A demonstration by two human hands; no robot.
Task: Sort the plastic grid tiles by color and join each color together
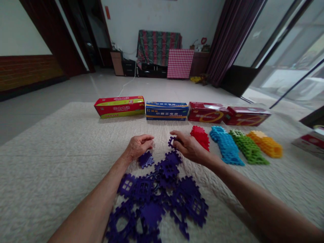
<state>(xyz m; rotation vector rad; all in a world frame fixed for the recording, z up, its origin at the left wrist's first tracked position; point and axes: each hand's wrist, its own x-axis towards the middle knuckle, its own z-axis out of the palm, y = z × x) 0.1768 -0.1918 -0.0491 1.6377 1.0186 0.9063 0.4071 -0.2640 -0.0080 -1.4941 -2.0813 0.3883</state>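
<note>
My right hand (pixel 188 145) pinches a small purple interlocking plastic block piece (pixel 171 142) with a frame-like opening between thumb and fingers. To its left, my left hand (pixel 140 145) hovers with its fingers loosely bent and a gap beside the thumb; nothing shows in it. Just below that hand lies a solid purple piece (pixel 146 159) with notched edges. A loose pile of purple pieces (pixel 152 213), some with window or round openings, spreads between my forearms. Another notched purple piece (pixel 173 157) rests at the pile's top, under my right hand.
Stacks of red (pixel 199 135), blue (pixel 227 146), green (pixel 248 148) and yellow pieces (pixel 265 144) lie to the right. Behind stand a red-and-yellow box (pixel 120 107), a blue box (pixel 166 111) and two dark red boxes (pixel 206 112) in a row on the pale quilted mat (pixel 63 145).
</note>
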